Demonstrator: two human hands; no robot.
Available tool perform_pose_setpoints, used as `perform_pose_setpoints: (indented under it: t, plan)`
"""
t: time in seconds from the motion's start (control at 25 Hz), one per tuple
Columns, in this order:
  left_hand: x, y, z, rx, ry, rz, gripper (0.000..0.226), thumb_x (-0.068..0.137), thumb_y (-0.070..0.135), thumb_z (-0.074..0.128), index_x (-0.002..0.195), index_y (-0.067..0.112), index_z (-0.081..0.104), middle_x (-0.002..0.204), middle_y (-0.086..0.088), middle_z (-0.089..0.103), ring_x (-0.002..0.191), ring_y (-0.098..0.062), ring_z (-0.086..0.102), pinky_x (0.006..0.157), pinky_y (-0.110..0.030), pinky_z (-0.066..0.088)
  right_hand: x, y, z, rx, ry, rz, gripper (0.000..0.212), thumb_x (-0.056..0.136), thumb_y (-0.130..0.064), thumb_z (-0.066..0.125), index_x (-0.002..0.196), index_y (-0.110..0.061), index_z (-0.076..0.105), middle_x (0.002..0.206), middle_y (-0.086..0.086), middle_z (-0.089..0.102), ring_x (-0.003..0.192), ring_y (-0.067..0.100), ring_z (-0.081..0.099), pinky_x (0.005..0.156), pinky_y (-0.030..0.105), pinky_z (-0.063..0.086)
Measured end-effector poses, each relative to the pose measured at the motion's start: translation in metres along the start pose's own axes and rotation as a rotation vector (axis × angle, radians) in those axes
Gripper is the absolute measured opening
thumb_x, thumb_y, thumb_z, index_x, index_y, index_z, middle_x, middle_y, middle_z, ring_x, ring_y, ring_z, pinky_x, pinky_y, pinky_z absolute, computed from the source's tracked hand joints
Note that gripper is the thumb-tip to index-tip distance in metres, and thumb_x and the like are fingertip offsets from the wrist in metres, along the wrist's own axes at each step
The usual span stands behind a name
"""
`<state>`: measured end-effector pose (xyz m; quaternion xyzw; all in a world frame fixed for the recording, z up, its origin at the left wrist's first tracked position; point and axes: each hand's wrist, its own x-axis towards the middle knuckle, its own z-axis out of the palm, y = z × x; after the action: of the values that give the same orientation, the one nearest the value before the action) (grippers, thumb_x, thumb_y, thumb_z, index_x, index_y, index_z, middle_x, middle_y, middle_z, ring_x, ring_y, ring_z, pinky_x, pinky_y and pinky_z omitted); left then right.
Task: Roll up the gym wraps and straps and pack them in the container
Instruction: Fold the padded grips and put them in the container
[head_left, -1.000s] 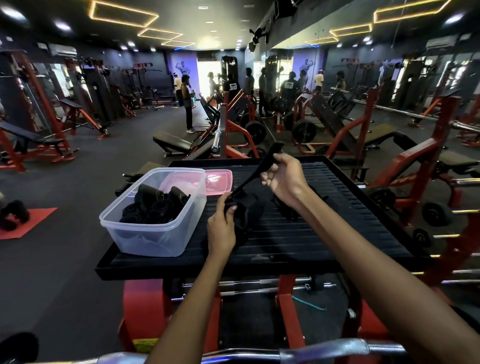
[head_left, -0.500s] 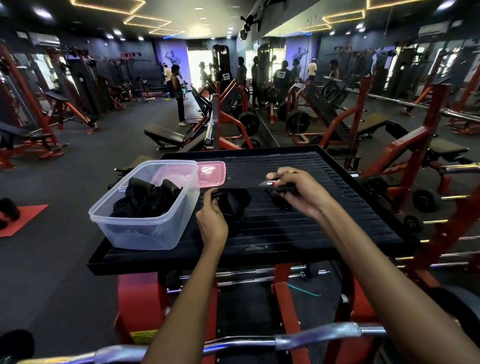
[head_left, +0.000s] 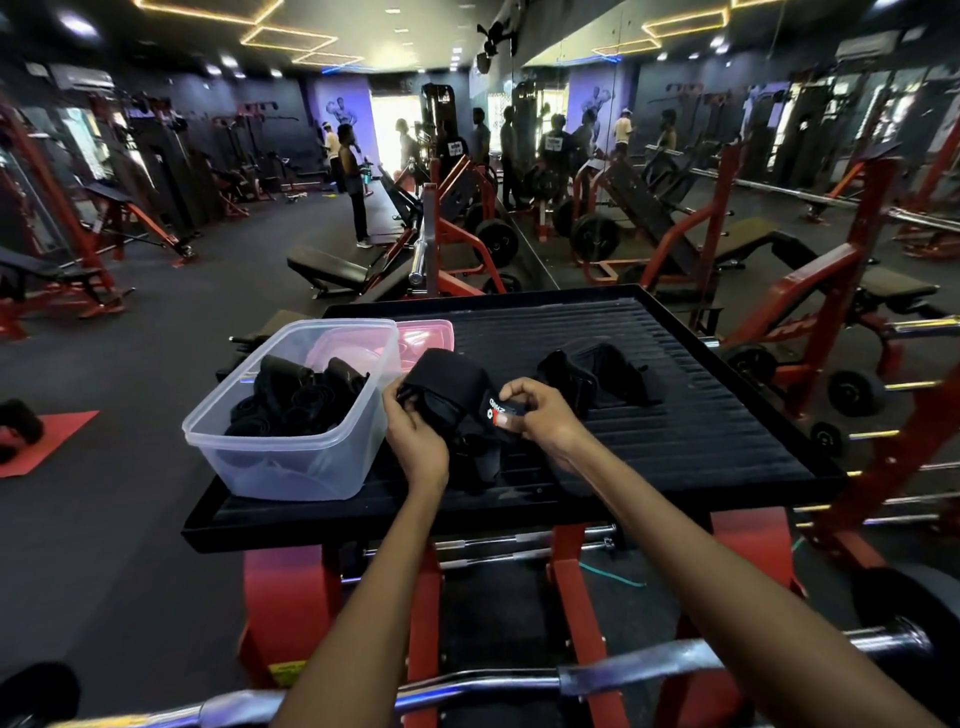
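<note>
- Your container (head_left: 291, 415) already holds several rolled black wraps; its pink lid (head_left: 426, 338) lies behind it.
- Your left hand (head_left: 415, 436) grips the wrap (head_left: 447, 384) over the platform (head_left: 701, 415); your right hand (head_left: 540, 410) pinches its labelled end.
- One loose bundle (head_left: 602, 371) remains unrolled.
- The label's white lettering is too blurred to read.

Two bare forearms reach up from the bottom edge of the head view, ending in the left hand (head_left: 418, 441) and the right hand (head_left: 543, 418). No sleeve covers either arm as far down as the picture shows them, and neither hand wears a glove. The wrists carry no watch or band, and no ring shows on the fingers in view.
</note>
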<state>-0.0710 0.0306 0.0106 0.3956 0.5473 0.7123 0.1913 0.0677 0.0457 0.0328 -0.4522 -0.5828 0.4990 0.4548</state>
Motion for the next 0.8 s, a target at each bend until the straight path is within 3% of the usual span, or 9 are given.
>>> perform_pose_setpoints:
  t: [0.2, 0.28, 0.36, 0.44, 0.56, 0.64, 0.72, 0.8]
  plan:
    - [0.002, 0.000, 0.000, -0.052, -0.026, 0.005, 0.041, 0.096, -0.005, 0.033, 0.110, 0.031, 0.046, 0.104, 0.011, 0.056, 0.089, 0.010, 0.057, 0.085, -0.012, 0.041, 0.016, -0.002, 0.011, 0.018, -0.135, 0.034, 0.034, 0.081, 0.018, 0.056, 0.075, -0.014, 0.048, 0.073, 0.004, 0.052, 0.063, 0.011, 0.046, 0.053, 0.018, 0.039]
    - [0.002, -0.002, 0.000, -0.028, -0.074, -0.034, 0.039, 0.097, -0.002, 0.033, 0.122, 0.023, 0.049, 0.103, 0.008, 0.057, 0.093, -0.004, 0.057, 0.090, -0.026, 0.046, 0.019, -0.002, 0.016, 0.066, -0.162, 0.080, 0.025, 0.084, 0.020, 0.048, 0.091, -0.003, 0.053, 0.077, 0.002, 0.053, 0.067, 0.011, 0.050, 0.059, 0.020, 0.044]
    - [0.002, -0.004, 0.001, -0.015, -0.075, -0.012, 0.037, 0.094, -0.003, 0.034, 0.126, 0.009, 0.047, 0.104, 0.005, 0.057, 0.100, -0.017, 0.057, 0.095, -0.037, 0.047, 0.020, -0.002, 0.020, 0.155, -0.212, 0.120, 0.043, 0.085, 0.023, 0.040, 0.121, 0.003, 0.049, 0.082, 0.000, 0.056, 0.077, 0.013, 0.056, 0.070, 0.024, 0.053]
    - [-0.001, -0.002, 0.001, -0.007, -0.052, 0.011, 0.039, 0.091, -0.003, 0.034, 0.127, 0.005, 0.045, 0.105, 0.001, 0.060, 0.105, -0.026, 0.059, 0.090, -0.028, 0.045, 0.017, -0.004, 0.023, 0.212, -0.275, 0.118, 0.054, 0.086, 0.022, 0.039, 0.133, -0.004, 0.045, 0.097, 0.001, 0.062, 0.088, 0.013, 0.060, 0.072, 0.022, 0.056]
    - [-0.011, 0.008, 0.000, 0.223, 0.017, 0.036, 0.048, 0.090, -0.009, 0.033, 0.134, 0.006, 0.040, 0.112, -0.015, 0.063, 0.104, -0.030, 0.059, 0.076, -0.019, 0.035, 0.012, -0.011, 0.027, 0.239, -0.273, 0.121, 0.045, 0.091, 0.010, 0.038, 0.132, -0.009, 0.047, 0.110, 0.006, 0.062, 0.093, 0.016, 0.060, 0.070, 0.021, 0.054]
    - [-0.014, 0.010, -0.002, 0.291, 0.032, 0.015, 0.053, 0.089, -0.008, 0.036, 0.139, 0.009, 0.034, 0.116, -0.018, 0.063, 0.104, -0.031, 0.060, 0.077, -0.027, 0.038, 0.012, -0.012, 0.025, 0.323, -0.230, 0.127, 0.027, 0.097, -0.011, 0.037, 0.116, -0.008, 0.056, 0.110, 0.010, 0.062, 0.094, 0.019, 0.058, 0.074, 0.027, 0.049]
    - [-0.012, 0.009, -0.002, 0.333, 0.009, -0.015, 0.055, 0.090, -0.005, 0.039, 0.141, 0.011, 0.029, 0.117, -0.020, 0.062, 0.106, -0.035, 0.059, 0.083, -0.036, 0.044, 0.010, -0.014, 0.023, 0.434, -0.243, 0.147, 0.034, 0.099, -0.038, 0.034, 0.100, -0.015, 0.059, 0.094, 0.003, 0.065, 0.083, 0.015, 0.061, 0.070, 0.027, 0.048]
    - [-0.009, 0.007, 0.000, 0.321, -0.042, 0.006, 0.047, 0.094, 0.002, 0.037, 0.140, 0.011, 0.030, 0.118, -0.022, 0.061, 0.107, -0.037, 0.059, 0.088, -0.041, 0.046, 0.008, -0.017, 0.025, 0.370, -0.261, 0.119, 0.034, 0.095, -0.043, 0.043, 0.107, -0.017, 0.061, 0.089, -0.004, 0.069, 0.073, 0.007, 0.064, 0.063, 0.020, 0.049]
